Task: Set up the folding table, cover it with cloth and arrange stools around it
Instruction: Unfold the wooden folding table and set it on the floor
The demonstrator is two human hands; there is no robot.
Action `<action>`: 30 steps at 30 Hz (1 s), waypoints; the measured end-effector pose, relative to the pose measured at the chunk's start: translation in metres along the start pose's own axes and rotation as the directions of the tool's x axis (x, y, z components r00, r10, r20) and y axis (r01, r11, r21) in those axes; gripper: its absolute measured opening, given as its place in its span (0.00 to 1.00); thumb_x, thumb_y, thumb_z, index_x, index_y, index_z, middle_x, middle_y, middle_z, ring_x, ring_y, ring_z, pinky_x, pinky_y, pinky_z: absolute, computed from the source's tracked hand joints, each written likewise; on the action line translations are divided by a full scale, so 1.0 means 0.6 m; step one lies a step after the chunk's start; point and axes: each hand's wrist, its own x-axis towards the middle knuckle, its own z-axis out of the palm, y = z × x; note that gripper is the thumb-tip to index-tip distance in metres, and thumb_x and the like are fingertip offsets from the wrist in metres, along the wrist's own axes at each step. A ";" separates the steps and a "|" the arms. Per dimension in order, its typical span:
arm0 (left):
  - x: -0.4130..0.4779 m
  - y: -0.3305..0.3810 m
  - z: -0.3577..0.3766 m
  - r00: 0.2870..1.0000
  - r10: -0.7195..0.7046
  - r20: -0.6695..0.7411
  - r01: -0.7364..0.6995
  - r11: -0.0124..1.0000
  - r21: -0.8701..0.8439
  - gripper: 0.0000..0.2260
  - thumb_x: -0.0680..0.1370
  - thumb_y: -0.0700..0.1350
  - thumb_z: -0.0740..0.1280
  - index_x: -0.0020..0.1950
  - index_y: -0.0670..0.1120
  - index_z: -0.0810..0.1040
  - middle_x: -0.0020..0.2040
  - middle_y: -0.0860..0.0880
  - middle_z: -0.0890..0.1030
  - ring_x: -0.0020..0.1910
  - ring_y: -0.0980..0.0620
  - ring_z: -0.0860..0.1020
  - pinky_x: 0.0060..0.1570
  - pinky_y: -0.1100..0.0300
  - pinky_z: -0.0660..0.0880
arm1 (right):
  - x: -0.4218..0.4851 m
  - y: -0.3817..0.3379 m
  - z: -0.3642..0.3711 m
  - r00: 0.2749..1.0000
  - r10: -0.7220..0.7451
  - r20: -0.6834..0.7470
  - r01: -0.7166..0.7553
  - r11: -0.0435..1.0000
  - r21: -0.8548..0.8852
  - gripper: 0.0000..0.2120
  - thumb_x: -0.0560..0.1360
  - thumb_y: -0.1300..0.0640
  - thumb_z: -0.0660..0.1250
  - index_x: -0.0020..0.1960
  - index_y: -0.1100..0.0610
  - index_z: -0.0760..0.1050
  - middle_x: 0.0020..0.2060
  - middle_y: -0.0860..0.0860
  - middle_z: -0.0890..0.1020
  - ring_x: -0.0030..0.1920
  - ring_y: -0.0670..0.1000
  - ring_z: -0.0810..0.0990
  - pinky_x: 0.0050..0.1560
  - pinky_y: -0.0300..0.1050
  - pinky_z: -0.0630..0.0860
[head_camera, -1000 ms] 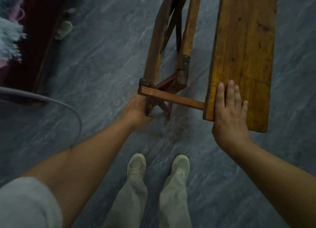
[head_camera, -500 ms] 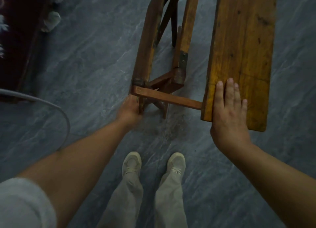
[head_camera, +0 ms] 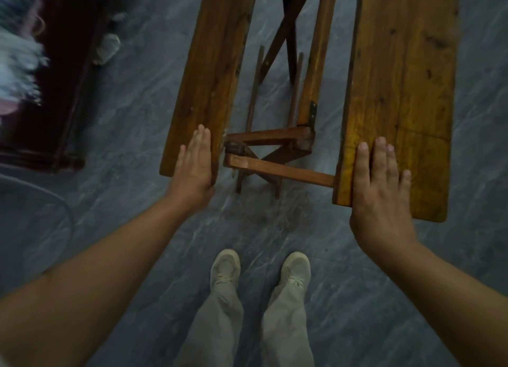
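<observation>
Half-opened folding table [head_camera: 309, 64] on a grey marbled floor [head_camera: 132, 135], just beyond a pair of pale shoes [head_camera: 225, 267] and light trousers [head_camera: 217, 325]. Two wooden leaves well apart, frame bare between them: left leaf [head_camera: 209, 64] tilted steeply, right leaf [head_camera: 406, 86] flatter and broader in view. Between the leaves, at the near end, a slim support bar [head_camera: 283, 171] from a pivot by the left leaf across to the near left corner of the right leaf. Beyond and below it, crossed legs [head_camera: 286, 33] down to the floor.

Left hand [head_camera: 195, 160] laid flat on the near end of the left leaf, along its right edge - grip released, fingers straight and close together, thumb out to the left. Right hand [head_camera: 380, 190] palm down on the near left corner of the right leaf, heel of the hand off the near edge - grip released too, fingers straight and slightly spread, nothing grasped.

Far left: a dark wooden piece of furniture [head_camera: 66, 97], with a pale cloth [head_camera: 16, 64] over its left part, too blurred to tell more. Near left: a thin grey curved rim [head_camera: 68, 215], impossible to identify.
</observation>
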 end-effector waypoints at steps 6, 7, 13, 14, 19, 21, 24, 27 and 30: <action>-0.006 -0.011 -0.040 1.000 0.006 -0.019 -0.003 0.990 0.144 0.49 0.72 0.31 0.67 0.81 0.41 0.35 0.83 0.42 0.38 0.82 0.46 0.38 0.79 0.40 0.43 | -0.002 -0.002 -0.011 1.000 -0.003 0.008 0.003 0.999 -0.033 0.53 0.70 0.72 0.69 0.82 0.58 0.38 0.81 0.61 0.41 0.81 0.62 0.42 0.74 0.73 0.54; -0.006 -0.009 -0.047 1.000 0.007 -0.014 -0.004 0.986 0.169 0.49 0.72 0.32 0.67 0.81 0.41 0.35 0.83 0.42 0.38 0.81 0.46 0.37 0.79 0.39 0.43 | -0.002 -0.002 -0.014 1.000 -0.001 0.011 0.001 0.999 -0.038 0.53 0.70 0.72 0.69 0.82 0.58 0.38 0.81 0.61 0.42 0.81 0.63 0.42 0.74 0.74 0.55; -0.019 -0.005 -0.089 0.999 0.032 -0.039 -0.017 0.937 0.350 0.53 0.73 0.35 0.71 0.80 0.42 0.31 0.82 0.40 0.39 0.82 0.43 0.39 0.78 0.36 0.47 | -0.004 -0.003 -0.025 1.000 -0.001 0.012 0.002 0.996 -0.085 0.51 0.69 0.71 0.70 0.82 0.60 0.42 0.81 0.63 0.45 0.81 0.64 0.45 0.73 0.74 0.57; -0.021 -0.001 -0.097 0.999 0.030 -0.033 -0.015 0.925 0.380 0.54 0.73 0.36 0.71 0.79 0.42 0.29 0.82 0.40 0.38 0.81 0.42 0.39 0.78 0.36 0.46 | -0.005 -0.002 -0.027 1.000 -0.005 0.012 0.007 0.996 -0.094 0.50 0.69 0.70 0.70 0.82 0.60 0.42 0.81 0.63 0.45 0.80 0.65 0.45 0.72 0.75 0.57; -0.041 0.053 -0.125 0.997 -0.037 0.064 0.000 0.865 0.502 0.50 0.77 0.38 0.65 0.72 0.39 0.20 0.79 0.36 0.31 0.80 0.38 0.33 0.78 0.36 0.43 | -0.001 -0.013 -0.037 0.999 -0.028 0.027 0.032 0.989 -0.144 0.52 0.70 0.67 0.71 0.82 0.59 0.39 0.81 0.63 0.43 0.80 0.64 0.44 0.73 0.75 0.55; -0.048 0.064 -0.130 0.995 -0.060 0.085 0.006 0.845 0.535 0.51 0.77 0.39 0.66 0.71 0.38 0.19 0.78 0.35 0.29 0.79 0.37 0.32 0.78 0.35 0.43 | 0.000 -0.022 -0.040 0.998 -0.042 0.046 0.049 0.987 -0.150 0.53 0.70 0.67 0.71 0.82 0.60 0.37 0.80 0.63 0.42 0.80 0.64 0.42 0.73 0.75 0.54; -0.051 0.067 -0.142 0.992 -0.077 0.104 0.005 0.827 0.562 0.52 0.77 0.38 0.66 0.71 0.37 0.19 0.78 0.35 0.28 0.78 0.37 0.30 0.77 0.34 0.43 | -0.004 -0.027 -0.039 0.997 -0.034 0.065 0.044 0.986 -0.163 0.54 0.70 0.67 0.71 0.81 0.60 0.35 0.80 0.64 0.40 0.80 0.64 0.40 0.73 0.75 0.54; -0.053 0.071 -0.154 0.990 -0.061 0.128 -0.026 0.809 0.587 0.50 0.78 0.38 0.65 0.72 0.36 0.20 0.77 0.35 0.27 0.78 0.37 0.30 0.77 0.34 0.43 | -0.009 -0.029 -0.039 0.997 -0.021 0.075 0.034 0.984 -0.172 0.54 0.71 0.65 0.71 0.81 0.60 0.34 0.80 0.64 0.38 0.80 0.64 0.40 0.73 0.75 0.54; -0.056 0.072 -0.158 0.990 -0.054 0.130 -0.035 0.799 0.600 0.49 0.78 0.41 0.66 0.74 0.35 0.23 0.77 0.34 0.28 0.78 0.35 0.31 0.77 0.34 0.45 | -0.011 -0.033 -0.047 0.996 -0.014 0.088 0.031 0.982 -0.186 0.55 0.71 0.64 0.72 0.81 0.61 0.33 0.80 0.64 0.38 0.80 0.64 0.40 0.73 0.74 0.54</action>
